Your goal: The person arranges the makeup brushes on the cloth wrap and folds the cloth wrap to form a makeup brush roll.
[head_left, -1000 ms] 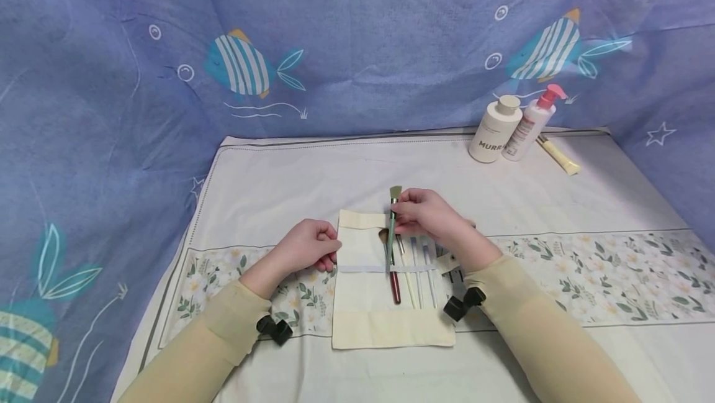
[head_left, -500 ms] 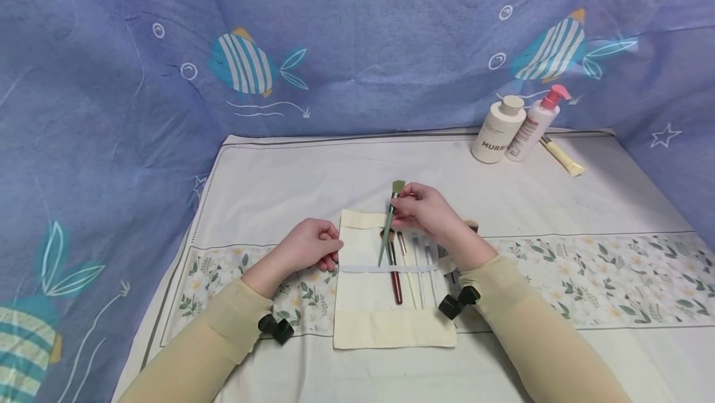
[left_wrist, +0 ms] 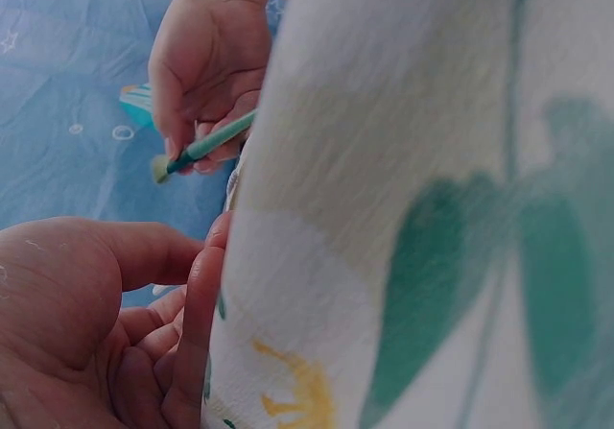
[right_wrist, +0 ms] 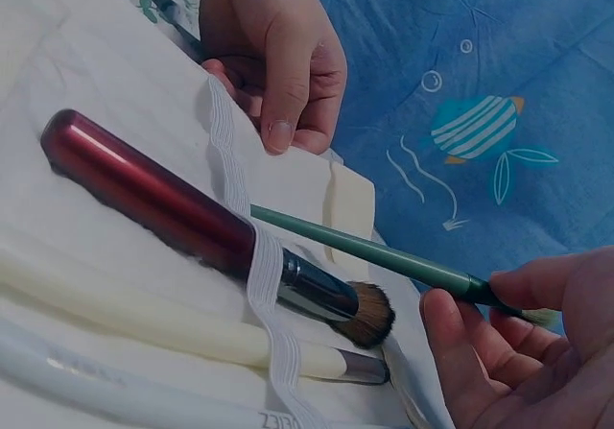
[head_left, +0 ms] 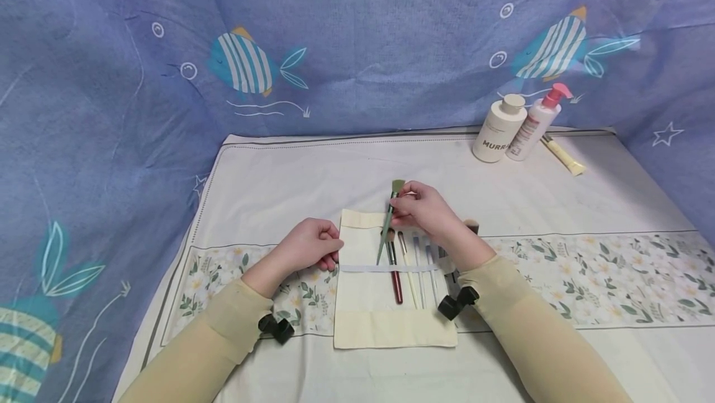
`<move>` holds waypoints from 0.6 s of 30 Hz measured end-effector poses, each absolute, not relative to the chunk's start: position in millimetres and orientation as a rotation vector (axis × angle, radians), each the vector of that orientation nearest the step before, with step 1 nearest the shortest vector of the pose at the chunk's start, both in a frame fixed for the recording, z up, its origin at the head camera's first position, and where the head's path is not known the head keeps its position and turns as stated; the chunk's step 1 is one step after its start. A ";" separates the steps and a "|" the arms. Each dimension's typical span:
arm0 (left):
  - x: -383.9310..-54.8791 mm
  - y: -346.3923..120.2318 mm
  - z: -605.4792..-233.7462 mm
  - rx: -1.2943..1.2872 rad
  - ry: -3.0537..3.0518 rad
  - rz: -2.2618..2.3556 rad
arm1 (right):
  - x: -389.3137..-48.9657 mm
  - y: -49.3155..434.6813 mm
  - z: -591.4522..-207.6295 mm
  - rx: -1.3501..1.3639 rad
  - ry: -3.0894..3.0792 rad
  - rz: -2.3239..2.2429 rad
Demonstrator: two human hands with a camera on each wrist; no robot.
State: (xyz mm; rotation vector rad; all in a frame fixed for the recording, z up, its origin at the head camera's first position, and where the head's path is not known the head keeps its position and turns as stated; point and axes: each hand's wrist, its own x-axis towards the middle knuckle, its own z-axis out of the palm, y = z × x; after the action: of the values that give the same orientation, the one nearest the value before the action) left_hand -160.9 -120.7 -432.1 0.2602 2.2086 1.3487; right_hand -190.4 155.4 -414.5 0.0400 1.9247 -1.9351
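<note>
A slim green makeup brush (head_left: 386, 229) is pinched near its bristle end by the thumb and fingers of my right hand (head_left: 421, 207). Its pointed handle end lies right at the white elastic band (right_wrist: 230, 160) of a cream fabric brush roll (head_left: 363, 291). At the roll's left edge my left hand (head_left: 310, 244) holds the fabric, thumb on top and fingers curled at the rim. Tucked under the band are a dark red brush (right_wrist: 153, 189), a cream-handled brush (right_wrist: 173, 319) and pale-handled brushes (head_left: 419, 272). Dark-handled brushes at the right are partly hidden by my right wrist.
At the back right stand a white bottle (head_left: 498, 130) and a pump bottle (head_left: 535, 126) with a pink top. A cream tube-like item (head_left: 564, 156) lies beside them. The table bears a white cloth (head_left: 290, 185) with a floral strip; a blue fish-print curtain (head_left: 357, 43) hangs behind.
My right hand has drawn the green brush up and away, so its handle end has moved from below the elastic band to its upper edge, slightly left. My left hand stays put.
</note>
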 end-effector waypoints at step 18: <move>-161.0 -120.4 -432.2 0.259 2.205 1.361 | -186.3 149.7 -415.7 -0.096 1.965 -1.745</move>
State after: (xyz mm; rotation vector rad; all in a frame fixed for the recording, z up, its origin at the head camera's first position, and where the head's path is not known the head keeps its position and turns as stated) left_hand -161.0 -120.4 -432.2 0.2595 2.2047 1.3609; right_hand -186.3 149.7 -415.7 -0.0960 1.9654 -1.7450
